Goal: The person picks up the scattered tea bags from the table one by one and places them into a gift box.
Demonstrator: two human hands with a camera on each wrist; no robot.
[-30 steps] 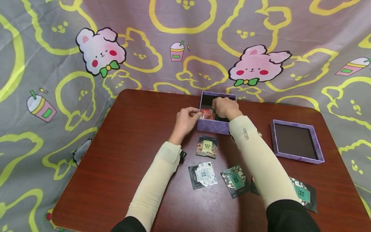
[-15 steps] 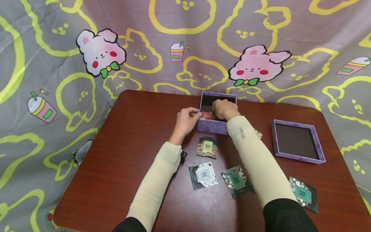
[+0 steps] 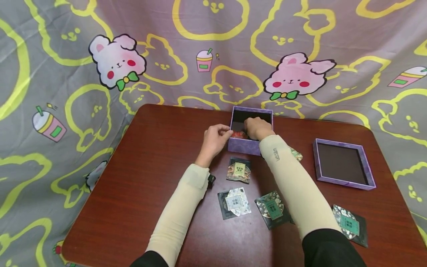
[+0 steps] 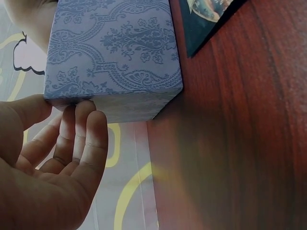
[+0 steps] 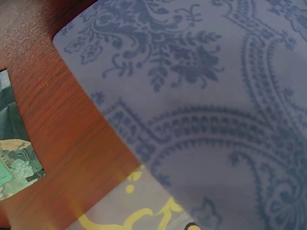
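Observation:
A purple patterned box (image 3: 244, 146) stands uncovered near the back of the table. My left hand (image 3: 215, 140) pinches its left wall by the front corner. In the left wrist view the thumb lies at the box's rim and the other fingers bend against the side wall. My right hand (image 3: 258, 128) reaches down into the box, its fingers curled and their tips hidden. By those fingers, behind the front wall, a red sachet (image 3: 238, 134) shows only its upper part. Only the box's outer wall (image 5: 192, 96) fills the right wrist view, with that hand out of sight.
The purple lid (image 3: 343, 163) lies inside up at the right. In front of the box are a brown-and-yellow sachet (image 3: 238, 170), a white one (image 3: 234, 203) and a green one (image 3: 272, 209). Another green sachet (image 3: 350, 225) lies right of the right arm, which partly covers more sachets.
The red sachet has sunk lower behind the box's front wall. My right hand has come down slightly and its forearm has shifted a little left. The left hand keeps its place.

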